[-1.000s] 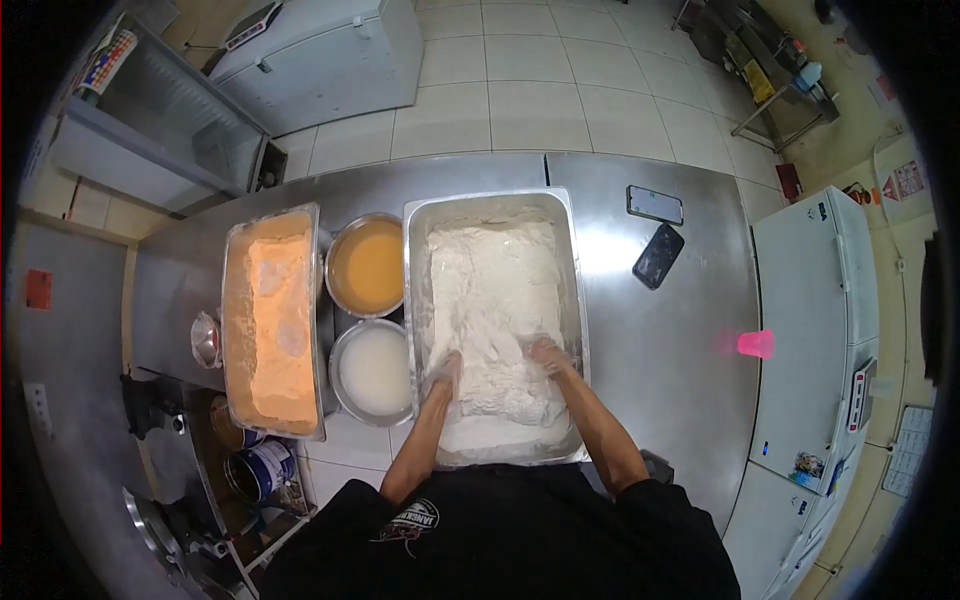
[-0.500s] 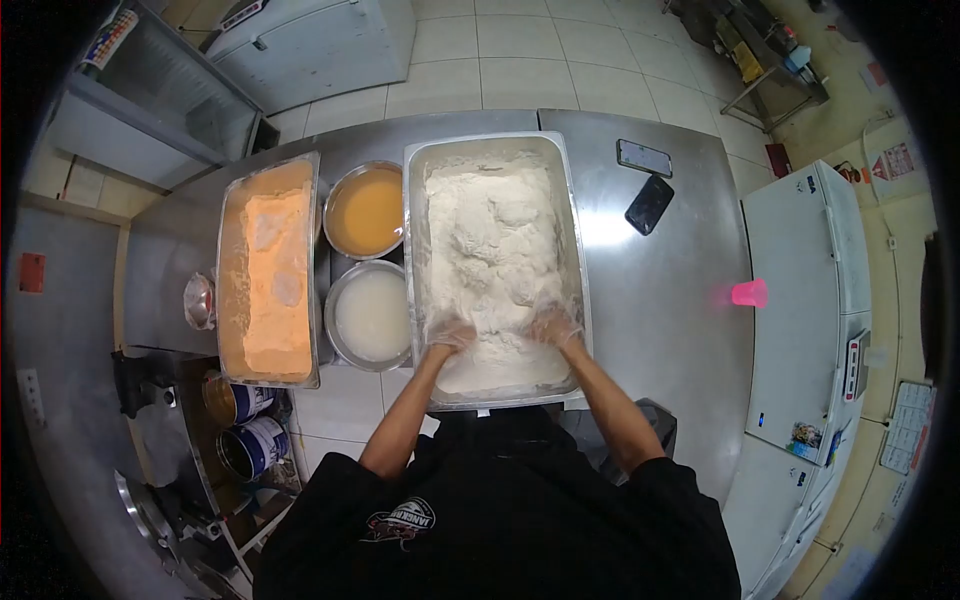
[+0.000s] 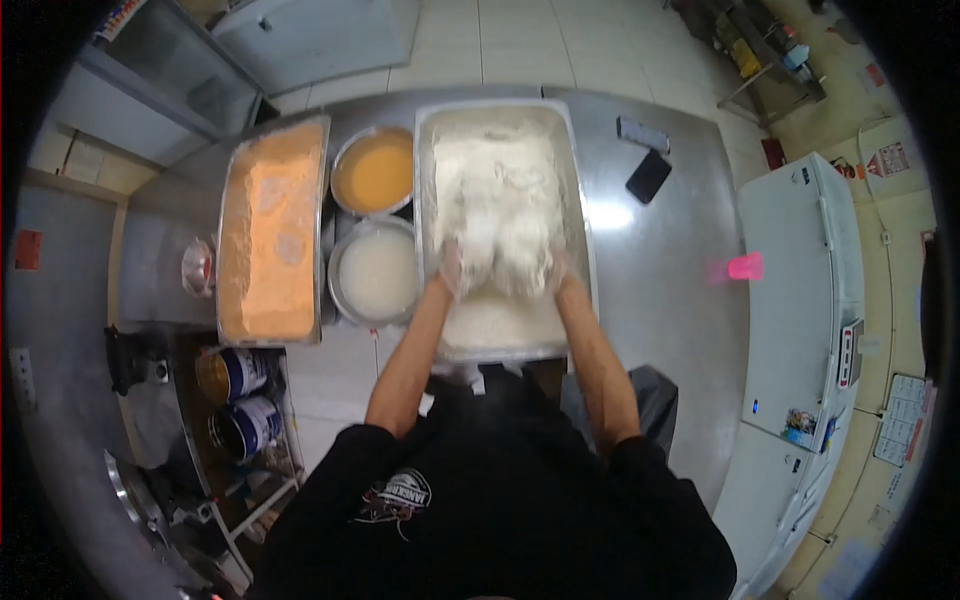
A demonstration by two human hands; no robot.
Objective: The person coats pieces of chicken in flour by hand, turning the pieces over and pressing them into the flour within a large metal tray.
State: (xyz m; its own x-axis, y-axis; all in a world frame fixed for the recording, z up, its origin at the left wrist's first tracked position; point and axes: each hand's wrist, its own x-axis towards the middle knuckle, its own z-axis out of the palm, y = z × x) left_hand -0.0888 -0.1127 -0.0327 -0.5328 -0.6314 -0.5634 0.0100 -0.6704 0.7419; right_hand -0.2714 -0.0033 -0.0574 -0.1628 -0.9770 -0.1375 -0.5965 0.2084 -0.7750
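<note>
A deep metal tray (image 3: 584, 230) holds pale flour (image 3: 505, 325) with lumpy, flour-covered pieces (image 3: 505, 225) in it. My left hand (image 3: 452, 268) is at the left side of the lumpy mass, in a clear plastic glove. Across from it, my right hand (image 3: 562, 272), also gloved, touches the right side of the mass. The fingers of both hands are blurred and partly hidden by flour, so their grip cannot be made out.
Left of the flour tray stand a bowl of orange liquid (image 3: 375, 172), a bowl of whitish liquid (image 3: 376, 272) and a tray of orange powder (image 3: 270, 305). Two phones (image 3: 649, 176) (image 3: 643, 134) and a pink cup (image 3: 745, 266) are at the right.
Both hands have moved forward in the tray, and the flour and pieces between them are heaped and blurred. The whole view has shifted, with the trays now higher in it.
</note>
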